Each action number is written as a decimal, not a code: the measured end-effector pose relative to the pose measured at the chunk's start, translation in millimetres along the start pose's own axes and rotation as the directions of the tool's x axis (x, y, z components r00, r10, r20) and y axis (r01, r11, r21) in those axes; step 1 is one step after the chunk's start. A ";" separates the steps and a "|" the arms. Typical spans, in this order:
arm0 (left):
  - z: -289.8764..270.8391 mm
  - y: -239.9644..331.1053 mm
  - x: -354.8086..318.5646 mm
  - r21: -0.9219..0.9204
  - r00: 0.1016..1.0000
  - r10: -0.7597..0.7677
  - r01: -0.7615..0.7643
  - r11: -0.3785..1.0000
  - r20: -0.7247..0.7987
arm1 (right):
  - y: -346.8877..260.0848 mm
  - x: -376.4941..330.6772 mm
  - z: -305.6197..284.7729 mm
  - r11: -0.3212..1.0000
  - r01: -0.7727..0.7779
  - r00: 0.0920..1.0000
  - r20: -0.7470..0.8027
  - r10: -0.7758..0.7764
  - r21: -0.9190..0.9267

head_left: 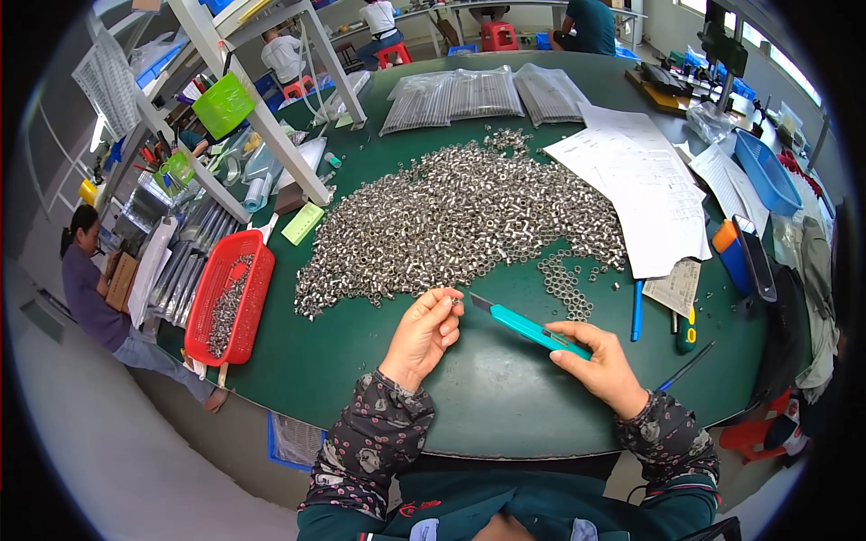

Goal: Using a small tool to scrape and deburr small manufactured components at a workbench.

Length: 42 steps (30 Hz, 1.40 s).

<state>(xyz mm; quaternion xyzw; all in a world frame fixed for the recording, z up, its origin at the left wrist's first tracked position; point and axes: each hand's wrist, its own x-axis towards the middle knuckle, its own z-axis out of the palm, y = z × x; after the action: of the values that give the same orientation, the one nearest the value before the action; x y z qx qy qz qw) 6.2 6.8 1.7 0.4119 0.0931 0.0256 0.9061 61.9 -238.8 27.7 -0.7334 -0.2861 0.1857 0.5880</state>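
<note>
Head view: we look down on a dark green table (pixel 514 415) where our two hands work near the front edge. Our left hand (pixel 422 334) has its thumb and index finger pinched together on a small metal piece (pixel 456 302), which sits right at the fingertips, partly hidden by them. Our right hand (pixel 603 362) is wrapped around a teal utility knife (pixel 534 332), thumb on the near side and fingers on the far side. The knife slants up and leftward out of that hand, its dark blade (pixel 482 303) pointing at the metal piece, just beside it and seemingly apart.

Beyond both hands spreads a broad heap of small silvery metal fittings (pixel 451 216). A flat cluster of metal rings (pixel 566 288) lies at the heap's near right, just past the knife. To our left stands a red plastic basket (pixel 254 311) holding more small metal parts (pixel 227 308). White paper sheets (pixel 645 198) overlap the heap's right side, with a blue pen (pixel 637 311) below them. Clear plastic bags (pixel 487 95) of slim pieces line the far side.
</note>
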 end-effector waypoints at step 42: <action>3.6 -2.4 -1.7 0.131 0.991 -0.098 0.109 0.985 -0.088 | -1.9 3.1 0.9 0.707 0.403 0.839 -0.073 -0.539 -0.581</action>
<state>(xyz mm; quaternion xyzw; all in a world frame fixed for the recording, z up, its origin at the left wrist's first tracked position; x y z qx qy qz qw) 5.2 2.3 2.4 0.4656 0.1528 -0.0113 0.8716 63.3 -235.9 29.6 -0.7873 -0.4330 -0.1501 0.4126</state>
